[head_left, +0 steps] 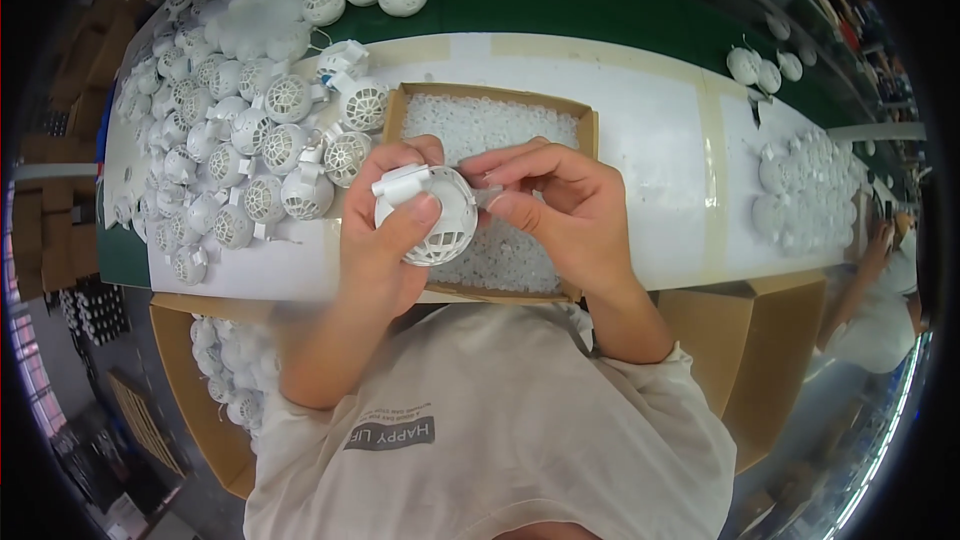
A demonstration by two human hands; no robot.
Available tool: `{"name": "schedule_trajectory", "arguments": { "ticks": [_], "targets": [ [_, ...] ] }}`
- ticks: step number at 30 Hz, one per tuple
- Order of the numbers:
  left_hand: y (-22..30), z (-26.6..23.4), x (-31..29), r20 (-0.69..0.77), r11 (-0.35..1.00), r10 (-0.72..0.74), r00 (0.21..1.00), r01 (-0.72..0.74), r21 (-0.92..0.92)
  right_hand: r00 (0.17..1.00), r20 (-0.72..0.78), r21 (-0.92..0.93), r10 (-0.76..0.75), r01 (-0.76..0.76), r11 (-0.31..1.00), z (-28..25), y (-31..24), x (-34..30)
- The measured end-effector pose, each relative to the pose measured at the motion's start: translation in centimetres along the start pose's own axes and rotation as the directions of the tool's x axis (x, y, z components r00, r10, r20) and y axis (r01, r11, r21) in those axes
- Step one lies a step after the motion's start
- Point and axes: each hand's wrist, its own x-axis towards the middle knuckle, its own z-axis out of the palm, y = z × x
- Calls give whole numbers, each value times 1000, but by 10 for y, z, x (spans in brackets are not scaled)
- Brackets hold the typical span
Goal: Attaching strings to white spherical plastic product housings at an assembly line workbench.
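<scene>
My left hand [372, 240] is closed around a white round grille housing [447, 235], its thumb across the front. A short white cylindrical piece shows on the housing's upper left. At the housing's right edge, my right hand [580, 202] pinches a small translucent part [487, 196] between thumb and fingers; its exact shape is too small to make out. Both hands are over a shallow cardboard box [590, 135] filled with many small translucent pieces [530, 250].
Many similar white grille housings [232, 162] are heaped on the left of the white table [655, 170]. A carton [185, 380] holding more white units stands at lower left, another carton [755, 340] at lower right. Bagged white units [808, 190] and a person's arm [858, 270] are at far right.
</scene>
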Motion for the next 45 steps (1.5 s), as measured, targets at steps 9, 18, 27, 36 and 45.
{"name": "schedule_trajectory", "arguments": {
  "ticks": [9,18,27,36,45],
  "targets": [
    [-22,10,8,-165,921,232,958,-162,355,999,-37,96,-21,24,995,-12,13,-11],
    [-32,25,11,78,863,238,968,-247,440,992,-130,222,4,25,975,-20,5,-14],
    [-30,18,6,217,627,143,966,-258,735,998,-31,211,52,-44,976,-41,-3,-13],
    [-27,9,3,313,437,59,948,-307,845,920,248,-400,-304,383,832,-44,0,-11],
    [-18,-10,-6,195,637,-41,980,-124,760,990,70,-265,-120,134,955,-16,22,-18]
  ]
}}
